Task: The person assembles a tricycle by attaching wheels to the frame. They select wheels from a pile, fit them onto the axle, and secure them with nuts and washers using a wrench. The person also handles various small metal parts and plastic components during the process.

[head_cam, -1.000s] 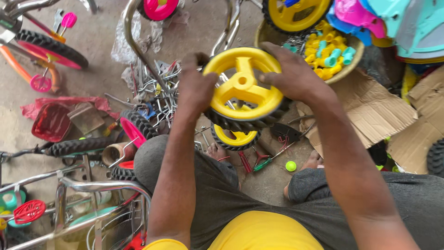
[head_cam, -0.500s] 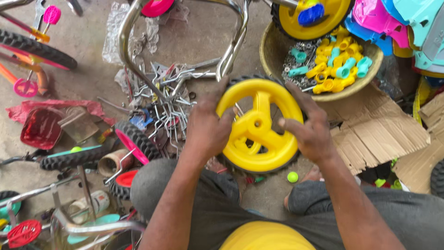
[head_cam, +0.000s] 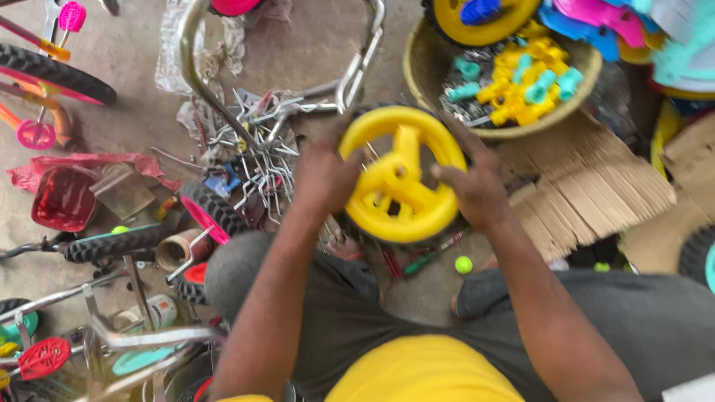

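Hands grip a yellow wheel (head_cam: 402,175) above the floor (head_cam: 134,104): left hand (head_cam: 325,173) and right hand (head_cam: 477,190), fingers clenched on its rim.

Glossy smooth plastic of the yellow spoked wheel (head_cam: 402,179) between my palms, matt knobbly black rubber tyre (head_cam: 447,141) at its rim, shiny chromed metal handlebar (head_cam: 357,67) beyond my grip, rough corrugated cardboard (head_cam: 588,193) to its right

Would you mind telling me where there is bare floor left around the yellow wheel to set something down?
Bare concrete shows between the pink-rimmed bicycle wheel and the chrome frame, and beyond the frame beside the basket. A small patch lies between the knees, by the green ball. The spoke pile and cardboard are crowded.
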